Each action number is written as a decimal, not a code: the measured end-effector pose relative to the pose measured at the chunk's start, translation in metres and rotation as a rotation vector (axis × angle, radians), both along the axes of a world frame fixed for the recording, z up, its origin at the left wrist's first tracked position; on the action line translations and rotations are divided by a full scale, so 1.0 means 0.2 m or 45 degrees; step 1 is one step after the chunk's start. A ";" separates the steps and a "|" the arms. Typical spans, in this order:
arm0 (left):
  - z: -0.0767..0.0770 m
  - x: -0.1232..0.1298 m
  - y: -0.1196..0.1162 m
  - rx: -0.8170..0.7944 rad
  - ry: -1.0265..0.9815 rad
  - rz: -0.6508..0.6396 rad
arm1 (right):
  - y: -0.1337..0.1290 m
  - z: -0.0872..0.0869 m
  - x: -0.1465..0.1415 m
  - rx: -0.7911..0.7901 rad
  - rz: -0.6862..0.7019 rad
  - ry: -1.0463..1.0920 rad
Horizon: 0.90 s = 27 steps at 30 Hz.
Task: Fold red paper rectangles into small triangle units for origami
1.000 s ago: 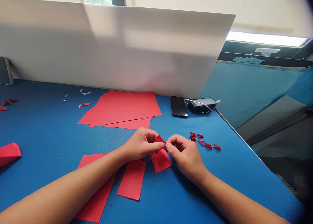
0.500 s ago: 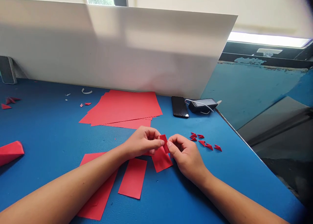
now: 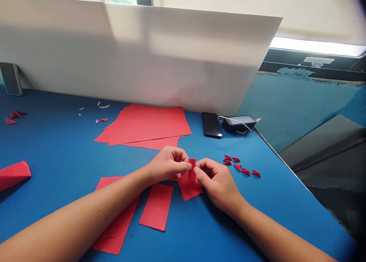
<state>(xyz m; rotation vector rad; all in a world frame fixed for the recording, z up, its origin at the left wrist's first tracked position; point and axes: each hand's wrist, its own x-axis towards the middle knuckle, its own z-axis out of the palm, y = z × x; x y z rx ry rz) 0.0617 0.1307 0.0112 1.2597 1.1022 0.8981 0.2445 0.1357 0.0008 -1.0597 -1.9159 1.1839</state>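
Observation:
Between my two hands a small folded strip of red paper (image 3: pixel 191 171) is held upright. My left hand (image 3: pixel 171 164) pinches its left edge between thumb and fingers. On its right edge, the thumb and forefinger of my right hand (image 3: pixel 214 178) are closed. Under the strip lies a red paper rectangle (image 3: pixel 189 190), partly hidden by my hands. Another red rectangle (image 3: pixel 157 208) rests nearer to me, left of it. Larger red paper pieces (image 3: pixel 114 231) lie beneath my left forearm. Several small folded red triangles (image 3: pixel 245 172) sit to the right of my right hand.
A stack of red sheets (image 3: pixel 151 121) lies behind my hands, before a white board (image 3: pixel 171 56). At the back right are a black phone (image 3: pixel 211 125) and a dark device with a white cable (image 3: pixel 240 123). Another phone (image 3: pixel 11 79) leans at the left, above a folded red piece (image 3: pixel 14 175).
The folded red strip has turned from a slant to nearly upright between my fingers. Both hands stay in almost the same place, still gripping it. The view has shifted slightly.

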 end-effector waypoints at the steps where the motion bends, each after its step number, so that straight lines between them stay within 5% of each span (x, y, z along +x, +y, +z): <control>1: 0.00 0.00 0.00 0.004 -0.015 -0.001 | 0.00 0.00 0.00 -0.011 0.006 0.011; 20: -0.03 0.00 0.00 0.104 -0.131 -0.106 | 0.01 0.02 -0.01 -0.066 -0.048 0.077; 27: -0.03 0.01 0.00 0.143 -0.069 0.011 | 0.01 0.01 -0.01 -0.025 -0.043 0.052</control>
